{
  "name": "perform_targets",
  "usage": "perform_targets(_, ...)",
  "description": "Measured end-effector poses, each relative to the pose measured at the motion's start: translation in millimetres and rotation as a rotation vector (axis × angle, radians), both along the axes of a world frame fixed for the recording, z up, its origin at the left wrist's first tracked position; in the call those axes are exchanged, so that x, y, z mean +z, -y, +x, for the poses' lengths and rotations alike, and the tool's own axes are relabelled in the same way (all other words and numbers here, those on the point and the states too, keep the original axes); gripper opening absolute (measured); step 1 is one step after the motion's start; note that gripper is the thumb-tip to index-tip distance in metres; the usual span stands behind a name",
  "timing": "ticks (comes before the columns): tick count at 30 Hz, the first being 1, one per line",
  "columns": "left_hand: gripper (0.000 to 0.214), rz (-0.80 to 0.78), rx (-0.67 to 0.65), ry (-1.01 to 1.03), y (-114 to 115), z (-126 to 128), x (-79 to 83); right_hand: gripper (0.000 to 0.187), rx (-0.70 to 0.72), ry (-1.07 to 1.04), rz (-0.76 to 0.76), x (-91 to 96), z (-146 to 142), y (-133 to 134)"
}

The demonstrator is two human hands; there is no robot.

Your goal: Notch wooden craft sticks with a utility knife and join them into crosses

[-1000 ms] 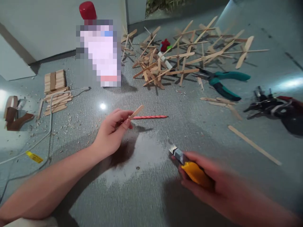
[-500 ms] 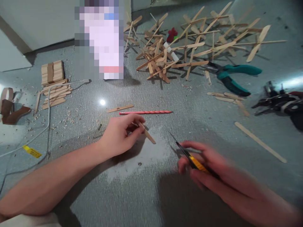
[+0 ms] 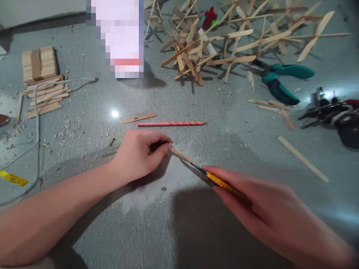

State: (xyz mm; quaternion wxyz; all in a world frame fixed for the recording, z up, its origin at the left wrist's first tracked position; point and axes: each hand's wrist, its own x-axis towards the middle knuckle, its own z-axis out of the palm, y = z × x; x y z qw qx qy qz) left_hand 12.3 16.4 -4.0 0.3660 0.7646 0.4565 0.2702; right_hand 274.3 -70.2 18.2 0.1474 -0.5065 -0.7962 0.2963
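Right hand (image 3: pixel 262 198), left hand (image 3: pixel 141 155) apart; right clamped on cutter (image 3: pixel 220 181), near side of pencil (image 3: pixel 171 124); left pinching stick (image 3: pixel 181 154), same side. Cutter tip, clear moments ago, now appears to meet stick: cutting likely under way.

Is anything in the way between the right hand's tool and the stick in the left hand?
Nothing visible. The yellow-handled tool in the right hand points at the free end of the wooden stick in the left hand; contact is unclear. The pink pencil lies beyond, off that line.
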Motion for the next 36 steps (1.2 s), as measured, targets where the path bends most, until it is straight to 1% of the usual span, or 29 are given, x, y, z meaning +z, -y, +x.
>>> perform_targets(7,0.01,0.013,-0.023,-0.001,-0.3,1.5,0.0,0.037,0.047,-0.004,-0.047,-1.0,-1.8,-2.3)
perform_targets(13,0.01,0.042,-0.039,0.009,-0.3,0.1,-0.6,0.041,0.029,-0.009,-0.055,-2.6,-2.3,-2.3)
perform_targets(19,0.01,0.067,-0.055,0.008,0.0,-0.1,-0.6,0.043,0.035,-0.023,-0.024,-3.1,-3.2,-2.3)
perform_targets(24,0.01,0.103,-0.079,0.029,0.6,0.3,-0.7,0.044,0.046,0.006,-0.002,-2.0,-3.9,0.0)
perform_targets(30,0.01,0.107,-0.085,0.024,1.4,0.8,-0.4,0.053,0.045,-0.004,0.021,-0.9,-4.2,1.1)
perform_targets(36,0.01,0.161,-0.113,0.024,3.8,1.1,1.1,0.059,0.028,-0.002,0.044,3.3,-7.6,3.4)
